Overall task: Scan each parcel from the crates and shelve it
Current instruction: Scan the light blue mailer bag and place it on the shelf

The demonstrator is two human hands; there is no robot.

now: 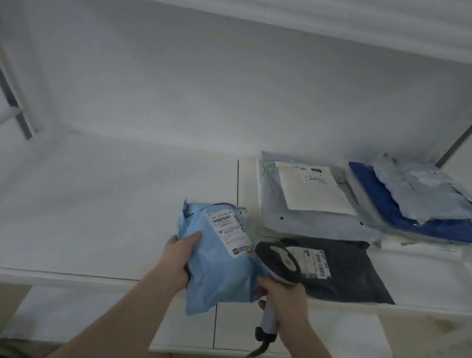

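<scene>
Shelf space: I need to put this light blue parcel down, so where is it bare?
Bare shelf lies left of the light blue parcel, out to the left upright. The right is crowded: dark parcel, white stack, blue pile.

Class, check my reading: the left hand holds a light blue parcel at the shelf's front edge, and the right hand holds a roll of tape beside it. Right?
Not quite. The right hand grips a barcode scanner, not tape, as the head view shows. The left hand does hold the light blue parcel.
</scene>
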